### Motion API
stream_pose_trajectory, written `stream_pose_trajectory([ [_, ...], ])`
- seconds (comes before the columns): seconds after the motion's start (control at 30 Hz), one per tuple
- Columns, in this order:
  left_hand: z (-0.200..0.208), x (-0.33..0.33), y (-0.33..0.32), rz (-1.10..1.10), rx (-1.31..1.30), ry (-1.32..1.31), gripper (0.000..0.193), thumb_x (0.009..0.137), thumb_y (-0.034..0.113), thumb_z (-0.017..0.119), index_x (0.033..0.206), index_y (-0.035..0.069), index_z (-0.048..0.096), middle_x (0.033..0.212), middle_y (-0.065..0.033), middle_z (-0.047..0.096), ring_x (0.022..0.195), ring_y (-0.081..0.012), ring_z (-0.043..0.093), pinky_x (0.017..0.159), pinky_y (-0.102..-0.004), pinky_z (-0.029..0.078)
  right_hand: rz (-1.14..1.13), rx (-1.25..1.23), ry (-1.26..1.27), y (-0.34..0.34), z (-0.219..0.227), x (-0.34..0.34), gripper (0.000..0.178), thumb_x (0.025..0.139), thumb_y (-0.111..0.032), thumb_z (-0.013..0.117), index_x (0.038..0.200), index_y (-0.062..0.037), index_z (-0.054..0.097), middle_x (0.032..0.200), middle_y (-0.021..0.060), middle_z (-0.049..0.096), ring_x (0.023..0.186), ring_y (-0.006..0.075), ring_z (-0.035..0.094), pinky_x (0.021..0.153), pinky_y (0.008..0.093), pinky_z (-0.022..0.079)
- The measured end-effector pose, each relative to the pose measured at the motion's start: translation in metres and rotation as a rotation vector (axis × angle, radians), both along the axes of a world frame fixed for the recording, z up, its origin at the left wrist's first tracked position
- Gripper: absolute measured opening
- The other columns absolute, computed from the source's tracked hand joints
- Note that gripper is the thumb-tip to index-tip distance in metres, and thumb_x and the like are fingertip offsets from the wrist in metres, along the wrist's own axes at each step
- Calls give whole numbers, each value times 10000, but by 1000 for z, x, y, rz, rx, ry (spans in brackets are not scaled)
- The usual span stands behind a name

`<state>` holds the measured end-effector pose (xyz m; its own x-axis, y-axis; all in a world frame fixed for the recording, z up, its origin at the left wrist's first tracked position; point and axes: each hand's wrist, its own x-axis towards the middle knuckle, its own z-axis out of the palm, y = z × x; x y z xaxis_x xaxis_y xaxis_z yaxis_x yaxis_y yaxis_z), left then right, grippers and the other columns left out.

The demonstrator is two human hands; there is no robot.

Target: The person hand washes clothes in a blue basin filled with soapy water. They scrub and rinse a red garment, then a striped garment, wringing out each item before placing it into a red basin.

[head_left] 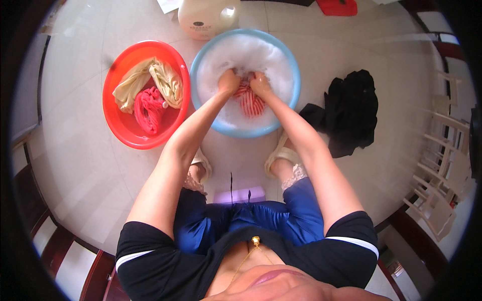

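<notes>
Both my hands are in a light blue basin point(296, 80) filled with white suds. My left hand point(229, 83) is closed on a red-and-white striped garment point(251, 103), at its upper left. Close beside it, my right hand point(259, 84) grips the same cloth, its fingers curled and partly down in the foam. The striped fabric hangs between and below the hands toward me, its lower part lying in the suds. How far the cloth goes under the foam is hidden.
Left of the suds stands a red basin point(111, 108) holding pale yellow cloth point(168, 83) and a pinkish-red garment point(149, 110). A cream jug point(193, 17) stands behind. Black clothes point(351, 113) lie on the floor at right. A purple stool point(241, 194) is beneath me; chairs point(442, 175) line the far right.
</notes>
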<state>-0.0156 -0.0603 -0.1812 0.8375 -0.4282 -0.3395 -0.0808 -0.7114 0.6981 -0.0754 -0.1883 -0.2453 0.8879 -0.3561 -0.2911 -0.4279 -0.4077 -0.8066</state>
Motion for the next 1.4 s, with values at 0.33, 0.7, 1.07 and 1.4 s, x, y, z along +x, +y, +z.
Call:
stream_pose_trajectory([
  [0.33, 54, -67, -11, -208, -338, -649, 210, 802, 270, 641, 766, 74, 575, 625, -111, 589, 573, -306, 599, 505, -401, 473, -403, 980, 137, 25, 79, 10, 388, 915, -393, 524, 1166, -99, 552, 978, 67, 620, 838, 217, 584, 757, 373, 506],
  [0.7, 11, 16, -6, 112, -48, -143, 432, 915, 401, 480, 797, 2, 598, 721, -200, 624, 739, -393, 612, 708, -474, 472, -460, 1342, 198, 24, 55, -3, 347, 908, -351, 550, 1109, -69, 571, 1022, 90, 649, 945, 226, 625, 811, 397, 527],
  [1.07, -24, -4, 23, -332, -175, -206, 245, 875, 141, 488, 1052, -26, 522, 1016, -277, 591, 975, -440, 551, 868, -463, 427, 201, -64, -278, 1, 10, -14, 360, 850, -155, 458, 1163, 11, 521, 1086, 262, 582, 999, 393, 564, 891, 411, 432],
  [1.4, 60, -57, -21, -149, -249, -248, 224, 847, 254, 578, 830, 35, 619, 782, -189, 642, 722, -354, 627, 651, -419, 484, -489, 1362, 52, 13, 59, 9, 347, 948, -320, 435, 1137, -61, 567, 1113, 101, 614, 1013, 217, 582, 826, 356, 473],
])
